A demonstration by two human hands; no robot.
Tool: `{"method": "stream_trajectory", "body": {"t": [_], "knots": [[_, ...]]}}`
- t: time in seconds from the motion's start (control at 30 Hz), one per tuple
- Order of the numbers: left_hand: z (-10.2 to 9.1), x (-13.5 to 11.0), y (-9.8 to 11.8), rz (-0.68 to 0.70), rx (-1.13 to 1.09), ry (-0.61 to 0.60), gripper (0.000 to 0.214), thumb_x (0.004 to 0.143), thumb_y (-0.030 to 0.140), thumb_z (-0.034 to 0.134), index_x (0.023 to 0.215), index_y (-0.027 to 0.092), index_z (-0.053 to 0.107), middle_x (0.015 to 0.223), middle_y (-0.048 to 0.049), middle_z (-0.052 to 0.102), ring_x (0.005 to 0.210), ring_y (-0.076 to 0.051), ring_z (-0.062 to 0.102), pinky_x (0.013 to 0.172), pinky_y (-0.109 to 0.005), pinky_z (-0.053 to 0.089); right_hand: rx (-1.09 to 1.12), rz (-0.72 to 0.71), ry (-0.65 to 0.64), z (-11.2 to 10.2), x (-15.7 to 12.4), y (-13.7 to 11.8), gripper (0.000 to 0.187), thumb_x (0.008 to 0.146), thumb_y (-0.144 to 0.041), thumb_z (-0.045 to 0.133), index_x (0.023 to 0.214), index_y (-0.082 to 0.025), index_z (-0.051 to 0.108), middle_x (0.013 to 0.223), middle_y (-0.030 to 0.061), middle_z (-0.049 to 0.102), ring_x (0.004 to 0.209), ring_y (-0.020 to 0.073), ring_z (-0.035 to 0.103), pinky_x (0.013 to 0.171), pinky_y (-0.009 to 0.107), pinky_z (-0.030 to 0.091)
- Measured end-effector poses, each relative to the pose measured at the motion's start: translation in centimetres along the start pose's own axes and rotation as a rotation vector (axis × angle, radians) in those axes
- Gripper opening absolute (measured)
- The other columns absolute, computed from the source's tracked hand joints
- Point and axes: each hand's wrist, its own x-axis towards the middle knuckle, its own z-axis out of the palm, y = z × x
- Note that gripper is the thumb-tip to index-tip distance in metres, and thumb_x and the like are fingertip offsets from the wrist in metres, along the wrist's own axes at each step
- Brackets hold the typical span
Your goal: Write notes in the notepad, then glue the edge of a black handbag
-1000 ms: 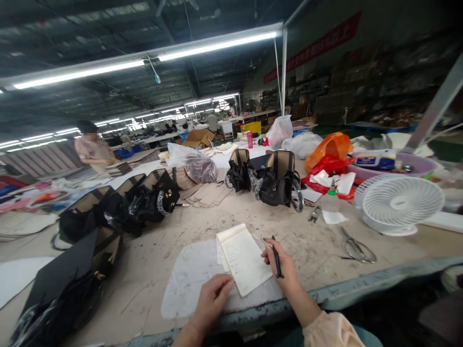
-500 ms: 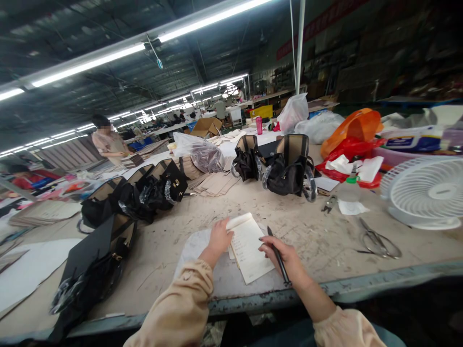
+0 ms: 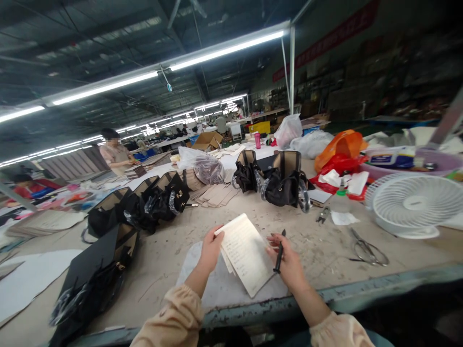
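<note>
A notepad (image 3: 246,255) with handwritten lines is tilted in front of me, its near corner close to the table edge. My left hand (image 3: 210,248) grips its upper left edge, thumb on the page. In my right hand (image 3: 287,260) a black pen (image 3: 279,258) is held across the fingers, its upper end pointing away from me. The fingertips of that hand are at the pad's right edge; whether they touch it is hard to see. Under the pad lies a pale sheet (image 3: 193,265).
Black handbags (image 3: 159,200) stand at the left, with more black bags (image 3: 282,183) at the back. To the right are scissors (image 3: 369,250), nippers (image 3: 323,215) and a white fan (image 3: 415,205). A co-worker (image 3: 115,152) stands at the far left.
The notepad's top edge has moved left with my left hand and the pad looks lifted. My right hand has shifted slightly, and the pen has turned more upright in view.
</note>
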Motion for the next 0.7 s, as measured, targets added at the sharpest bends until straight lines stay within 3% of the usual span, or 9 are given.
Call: {"method": "stream_trajectory", "body": {"t": [0.1,0.2,0.37,0.5,0.63,0.7], "knots": [[0.3,-2.2,0.6,-0.035,-0.168,-0.009,0.049,0.077,0.046,0.06,0.114,0.015,0.056,0.091,-0.0064,0.071,0.08,-0.02,0.065,0.066,-0.031,0.052,0.002,-0.036,-0.041,0.3,-0.8,-0.8,0.041,0.081,-0.043,0.062,0.114,-0.021,0.054,0.106,0.0091,0.068,0.087,0.0238,0.066,0.077,0.038,0.054],[1.6,-4.1,0.6,-0.205,-0.455,0.024,0.051,0.065,0.043,0.075,0.107,0.018,0.058,0.083,-0.0032,0.072,0.079,-0.021,0.068,0.069,-0.031,0.053,-0.029,-0.084,-0.08,0.1,-1.6,-1.4,0.038,0.079,-0.037,0.064,0.113,-0.021,0.057,0.102,0.0073,0.068,0.09,0.0241,0.064,0.08,0.037,0.052],[3.9,-5.8,-0.3,-0.398,-0.595,0.008,0.041,0.069,0.035,0.074,0.104,0.021,0.058,0.081,-0.0054,0.074,0.082,-0.027,0.071,0.075,-0.038,0.055,-0.079,-0.059,-0.029,-1.2,-2.6,-1.8,0.042,0.076,-0.036,0.069,0.114,-0.022,0.058,0.102,0.0073,0.063,0.096,0.0256,0.059,0.086,0.039,0.046],[4.5,-4.9,-1.9,-0.444,-0.484,-0.029,0.034,0.075,0.041,0.066,0.103,0.024,0.058,0.081,-0.0055,0.074,0.09,-0.03,0.07,0.079,-0.043,0.054,0.075,-0.008,-0.032,-1.9,-3.1,-1.3,0.05,0.071,-0.036,0.071,0.115,-0.023,0.051,0.093,0.0032,0.06,0.083,0.0207,0.057,0.074,0.033,0.045],[5.0,-3.0,-3.3,-0.291,-0.165,0.017,0.035,0.072,0.053,0.062,0.091,0.024,0.061,0.085,-0.0092,0.074,0.102,-0.036,0.066,0.084,-0.048,0.052,0.129,0.032,0.022,-2.1,-3.5,-0.9,0.036,0.067,-0.029,0.069,0.098,-0.023,0.052,0.077,-0.0033,0.05,0.068,0.0149,0.048,0.064,0.027,0.039],[5.5,-2.3,-3.5,-0.256,-0.118,0.019,0.038,0.072,0.057,0.057,0.091,0.024,0.061,0.083,-0.0103,0.074,0.101,-0.036,0.066,0.086,-0.049,0.051,0.141,0.02,0.092,-2.6,-3.2,-2.0,0.029,0.067,-0.029,0.069,0.09,-0.023,0.051,0.07,-0.0051,0.044,0.063,0.0134,0.044,0.059,0.026,0.037]]}}
